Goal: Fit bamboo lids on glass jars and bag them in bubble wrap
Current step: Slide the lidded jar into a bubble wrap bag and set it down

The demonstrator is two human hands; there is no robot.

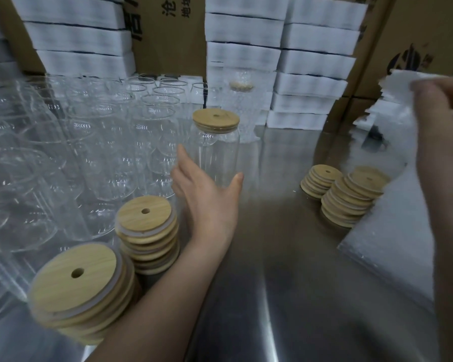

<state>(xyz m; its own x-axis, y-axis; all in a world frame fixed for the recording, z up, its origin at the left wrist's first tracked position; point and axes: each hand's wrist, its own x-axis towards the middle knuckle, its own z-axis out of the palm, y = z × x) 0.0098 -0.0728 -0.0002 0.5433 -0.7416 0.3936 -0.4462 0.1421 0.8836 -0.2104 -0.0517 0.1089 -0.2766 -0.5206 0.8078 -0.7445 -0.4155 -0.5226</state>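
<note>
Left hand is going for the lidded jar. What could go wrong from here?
1. The left hand reaches open toward the lidded jar. Open glass jars crowd close beside it, so a wide grab could knock them.
2. Its forearm passes right beside a leaning lid stack, which might topple.
3. The right hand, blurred, grips bubble wrap whose edge is close to the far lid stacks; pulling it could sweep them.
</note>
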